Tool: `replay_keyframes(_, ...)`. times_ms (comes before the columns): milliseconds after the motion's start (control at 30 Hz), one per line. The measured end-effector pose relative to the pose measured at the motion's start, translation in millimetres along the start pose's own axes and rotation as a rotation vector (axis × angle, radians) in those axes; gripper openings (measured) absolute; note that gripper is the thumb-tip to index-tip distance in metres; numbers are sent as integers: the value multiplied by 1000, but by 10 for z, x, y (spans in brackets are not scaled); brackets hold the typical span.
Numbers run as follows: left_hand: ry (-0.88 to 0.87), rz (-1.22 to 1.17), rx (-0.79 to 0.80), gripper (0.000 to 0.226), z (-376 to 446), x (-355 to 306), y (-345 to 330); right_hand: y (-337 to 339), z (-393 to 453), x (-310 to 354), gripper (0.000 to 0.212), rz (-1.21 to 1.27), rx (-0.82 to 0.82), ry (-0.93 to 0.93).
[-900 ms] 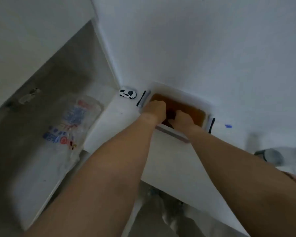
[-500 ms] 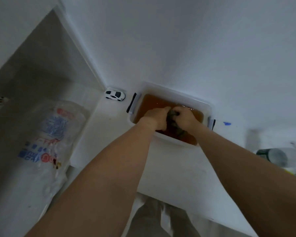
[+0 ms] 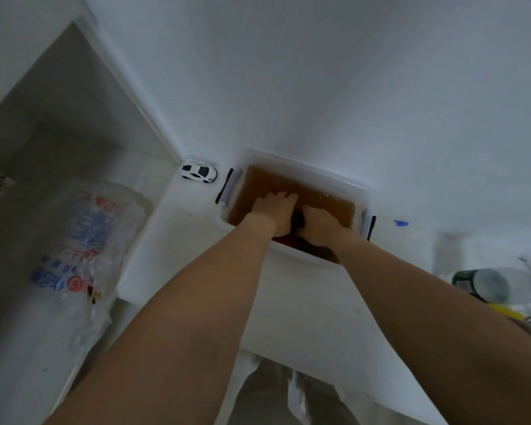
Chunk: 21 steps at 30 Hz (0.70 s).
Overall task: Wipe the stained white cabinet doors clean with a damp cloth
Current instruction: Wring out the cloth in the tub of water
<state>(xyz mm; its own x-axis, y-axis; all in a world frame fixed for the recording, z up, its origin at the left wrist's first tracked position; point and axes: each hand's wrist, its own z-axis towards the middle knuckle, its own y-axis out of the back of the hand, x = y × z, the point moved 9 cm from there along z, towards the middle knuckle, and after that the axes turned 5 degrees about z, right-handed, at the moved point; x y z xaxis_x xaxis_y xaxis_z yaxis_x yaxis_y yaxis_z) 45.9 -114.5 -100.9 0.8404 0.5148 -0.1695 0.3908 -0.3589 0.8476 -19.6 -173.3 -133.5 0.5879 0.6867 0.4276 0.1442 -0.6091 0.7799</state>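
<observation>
A clear plastic tub (image 3: 301,167) with black side clips stands on the white top against the white wall. It holds murky brown water (image 3: 264,182). Both of my hands are down in the water. My left hand (image 3: 276,210) and my right hand (image 3: 318,225) grip a dark cloth (image 3: 299,223) between them; only a small dark bit of it shows between the hands, with more under the water near the tub's front edge.
A small white toy car (image 3: 198,172) sits left of the tub by the wall corner. A printed plastic bag (image 3: 80,240) lies lower left. A dark-rimmed cup (image 3: 482,285) and clutter lie at the right. A blue mark (image 3: 400,223) shows right of the tub.
My hands have pressed the cloth back down into the brown water; half a second ago it was bunched higher between them. The view has shifted slightly.
</observation>
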Motion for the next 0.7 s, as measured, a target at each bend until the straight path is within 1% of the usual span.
replay_keyframes(67, -43, -83, 68, 74, 22, -85, -118, -26, 27, 11, 25, -3, 13, 20)
replay_keyframes(100, -31, -110, 85, 70, 44, -82, -149, 7, 34, 8, 25, 6, -18, 29)
replay_keyframes(167, 3, -57, 96, 48, 74, -45, -144, 60, 40, -6, 22, 47, -64, 55)
replay_keyframes(200, 31, -10, 99, 38, 86, -6, -122, 80, 37, -23, 22, 82, -64, 58)
replay_keyframes(233, 62, 27, 96, 33, 92, 34, -91, 85, 32, -49, 26, 105, -38, 59)
replay_keyframes(267, 96, 54, 97, 34, 85, 82, -66, 67, 11, -58, 27, 108, 9, 56)
replay_keyframes(300, 129, 78, 107, 38, 72, 128, -56, 48, 5, -74, 22, 71, 34, 53)
replay_keyframes(333, 153, 108, 126, 44, 58, 159, -56, 71, 1, -83, 15, 25, 11, 52)
replay_keyframes(367, 156, 139, 145, 50, 51, 169, -70, 117, 0, -96, 14, 1, -43, 39)
replay_keyframes(433, 112, 161, 136, 62, 59, 122, -97, 183, 6, -90, 27, 21, -120, 11)
replay_keyframes(500, 46, 90, 94, 73, 77, 28, -118, 150, 41, -63, 37, 114, -75, -9)
replay_keyframes(533, 36, 61, 81, 72, 81, -5, -134, 126, 49, -50, 37, 146, -37, -22)
replay_keyframes(567, 46, 66, 74, 65, 86, -20, -151, 91, 61, -55, 33, 153, -3, -32)
replay_keyframes(633, 100, 195, 55, 42, 91, -23, -131, 23, 61, -68, 20, 87, 47, -53)
replay_keyframes(667, 150, 270, 51, 34, 83, 1, -126, 2, 43, -84, 16, 44, 50, -76)
replay_keyframes(700, 207, 318, 45, 32, 76, 40, -112, 10, 47, -109, 15, 28, 21, -105)
